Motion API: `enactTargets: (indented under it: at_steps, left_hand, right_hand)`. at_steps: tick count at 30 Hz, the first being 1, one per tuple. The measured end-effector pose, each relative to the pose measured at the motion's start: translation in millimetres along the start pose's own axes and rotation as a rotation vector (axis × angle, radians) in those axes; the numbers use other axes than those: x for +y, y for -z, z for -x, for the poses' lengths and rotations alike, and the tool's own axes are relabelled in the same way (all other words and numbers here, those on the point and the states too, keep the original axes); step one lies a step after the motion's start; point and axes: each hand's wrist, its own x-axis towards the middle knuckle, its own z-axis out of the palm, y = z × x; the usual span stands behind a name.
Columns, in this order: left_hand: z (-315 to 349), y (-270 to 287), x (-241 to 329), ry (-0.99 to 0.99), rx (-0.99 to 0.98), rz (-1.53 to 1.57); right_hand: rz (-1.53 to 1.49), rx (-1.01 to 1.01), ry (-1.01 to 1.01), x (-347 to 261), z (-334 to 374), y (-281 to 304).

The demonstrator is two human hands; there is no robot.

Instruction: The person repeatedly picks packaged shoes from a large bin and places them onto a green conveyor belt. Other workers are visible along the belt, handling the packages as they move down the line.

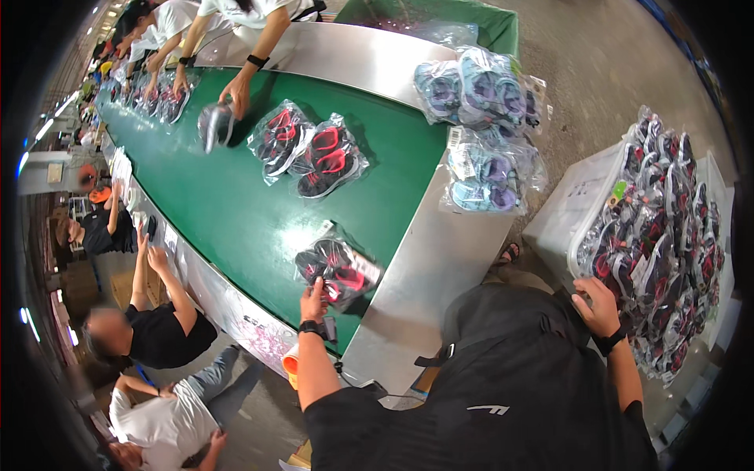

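Observation:
My left hand (314,301) pinches the near edge of a clear plastic bag holding a pair of black and red shoes (334,265). That bag is at the near end of the green conveyor belt (259,228). My right hand (597,304) is beside the near side of a white bin (572,212), fingers loosely bent and thumb apart, with nothing seen in it. The bin is heaped with bagged dark shoes (656,235). Farther up the belt lie two more bagged pairs of black and red shoes (330,157).
Bagged light-blue shoes (487,169) are stacked on the metal end plate (432,251) of the conveyor. Behind them stands a green bin (499,31). Co-workers line the far side; one co-worker's hand (236,94) holds a blurred bagged shoe (214,125). Other people stand at the left.

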Motion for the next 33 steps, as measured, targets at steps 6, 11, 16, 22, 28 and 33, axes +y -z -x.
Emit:
enactTargets:
  at_steps: [6, 11, 16, 22, 28, 33]
  left_hand:
    - [15.4, -88.2, -9.2, -0.164, 0.198, 0.209]
    - [5.5, -131.0, 33.9, -0.416, 0.008, 0.367]
    - [-26.0, -165.5, 67.2, -0.247, 0.203, 0.305]
    - [-78.6, -189.1, 66.6, -0.195, 0.023, 0.193]
    - [-53.7, -192.2, 71.7, 0.002, -0.079, 0.33]
    - [-14.9, -173.8, 85.6, -0.118, -0.287, 0.383]
  right_hand:
    - [0.02, -0.046, 0.025, 13.0, 1.0, 2.0]
    - [-0.005, -0.023, 0.037, 22.4, 0.8, 1.9]
    - [-0.01, 0.015, 0.047, 34.2, 8.8, 3.2]
    - [-0.043, 0.122, 0.037, 53.7, 28.2, 2.5]
    - [-0.09, 0.173, 0.007, 68.5, 52.6, -6.3]
    - [-0.116, 0.218, -0.011, 74.4, 55.2, -5.6]
